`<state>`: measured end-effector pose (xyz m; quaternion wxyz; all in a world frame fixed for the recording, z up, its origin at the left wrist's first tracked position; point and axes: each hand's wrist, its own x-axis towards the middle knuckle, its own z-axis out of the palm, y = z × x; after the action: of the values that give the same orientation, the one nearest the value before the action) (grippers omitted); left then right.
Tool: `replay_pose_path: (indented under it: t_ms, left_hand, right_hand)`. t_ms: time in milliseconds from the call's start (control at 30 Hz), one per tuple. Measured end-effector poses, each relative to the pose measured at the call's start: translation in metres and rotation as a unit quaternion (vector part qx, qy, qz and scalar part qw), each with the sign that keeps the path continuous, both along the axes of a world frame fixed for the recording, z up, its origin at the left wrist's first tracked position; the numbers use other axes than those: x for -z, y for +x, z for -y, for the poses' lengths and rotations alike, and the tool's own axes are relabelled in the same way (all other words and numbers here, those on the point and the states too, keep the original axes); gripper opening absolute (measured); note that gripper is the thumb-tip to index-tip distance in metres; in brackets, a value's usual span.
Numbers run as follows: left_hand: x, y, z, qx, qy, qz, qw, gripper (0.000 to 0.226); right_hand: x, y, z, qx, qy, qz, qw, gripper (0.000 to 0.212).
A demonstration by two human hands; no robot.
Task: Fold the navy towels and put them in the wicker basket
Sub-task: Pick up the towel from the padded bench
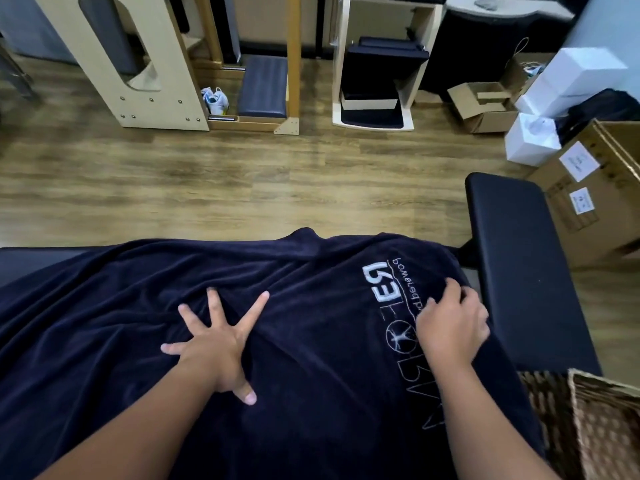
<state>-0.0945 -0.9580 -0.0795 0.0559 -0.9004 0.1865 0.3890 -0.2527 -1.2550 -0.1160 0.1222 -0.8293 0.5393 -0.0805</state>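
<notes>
A plush navy towel (304, 341) with white embroidered lettering lies rumpled across the padded surface. The left hand (216, 344) presses it flat, fingers splayed straight. At 3 o'clock, the right hand (450, 323) curls, bunching the fabric. The woven wicker basket (588, 427) sits at 4 o'clock.

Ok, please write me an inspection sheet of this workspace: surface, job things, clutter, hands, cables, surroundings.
Surface: black padded bench, partly bare.
Job things: navy towel spread out, wrinkled, unfolded; wicker basket at right.
Clutter: nothing seen on the bench.
Hands: left hand flat, fingers spread on the towel; right hand curled on its right edge.
Cables: nothing seen.
Surroundings: wooden floor, cardboard boxes, white boxes.
</notes>
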Motion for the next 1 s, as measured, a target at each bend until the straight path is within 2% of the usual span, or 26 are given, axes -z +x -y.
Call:
replay_pose_path:
  t_ms: [67, 267, 400, 467, 533, 567, 633, 667, 733, 767, 867, 933, 1000]
  left_hand:
    - [0.002, 0.0, -0.001, -0.003, -0.006, 0.007, 1.0, 0.16]
    - [0.001, -0.007, -0.006, -0.009, -0.028, 0.025, 0.999, 0.16]
    - [-0.004, -0.022, -0.022, -0.014, -0.091, 0.05, 0.994, 0.155]
    - [0.0, -0.033, -0.033, 0.008, -0.114, 0.093, 0.989, 0.147]
    - [0.003, -0.054, -0.043, 0.05, -0.13, 0.163, 0.977, 0.127]
    - [0.006, -0.068, -0.048, 0.093, -0.158, 0.206, 0.961, 0.107]
    - [0.009, -0.106, -0.057, 0.211, -0.229, 0.277, 0.909, 0.057]
    - [0.009, -0.129, -0.063, 0.266, -0.268, 0.282, 0.882, 0.041]
    - [0.008, -0.18, -0.076, 0.359, -0.329, 0.213, 0.847, 0.028]
    - [0.007, -0.205, -0.083, 0.397, -0.33, 0.166, 0.84, 0.034]
    - [0.003, -0.258, -0.109, 0.465, -0.182, 0.053, 0.865, 0.065]
    - [0.0, -0.274, -0.122, 0.467, -0.131, 0.055, 0.873, 0.055]
    - [-0.006, -0.281, -0.13, 0.459, -0.141, 0.071, 0.874, 0.032]
  right_hand:
    - [0.002, -0.024, -0.007, 0.019, -0.005, -0.012, 1.0, 0.05]
    - [0.007, -0.089, -0.025, -0.066, -0.025, -0.036, 0.997, 0.048]
    - [0.008, -0.139, -0.068, -0.089, -0.012, -0.06, 0.994, 0.05]
    - [0.01, -0.163, -0.098, -0.103, -0.02, -0.067, 0.992, 0.051]
    - [0.011, -0.188, -0.128, -0.114, -0.035, -0.061, 0.991, 0.051]
    - [0.01, -0.201, -0.141, -0.104, -0.039, -0.054, 0.992, 0.051]
    - [0.007, -0.226, -0.161, -0.054, -0.039, -0.032, 0.997, 0.048]
    - [0.005, -0.24, -0.172, -0.026, -0.043, -0.027, 0.998, 0.042]
    - [0.002, -0.267, -0.196, -0.013, -0.058, -0.034, 0.998, 0.034]
    - [0.001, -0.28, -0.207, -0.034, -0.057, -0.039, 0.997, 0.038]
    - [-0.008, -0.305, -0.222, -0.107, -0.003, -0.045, 0.993, 0.046]
    - [-0.015, -0.315, -0.22, -0.122, 0.006, -0.043, 0.992, 0.035]
    - [-0.018, -0.317, -0.216, -0.114, -0.015, -0.065, 0.991, 0.02]
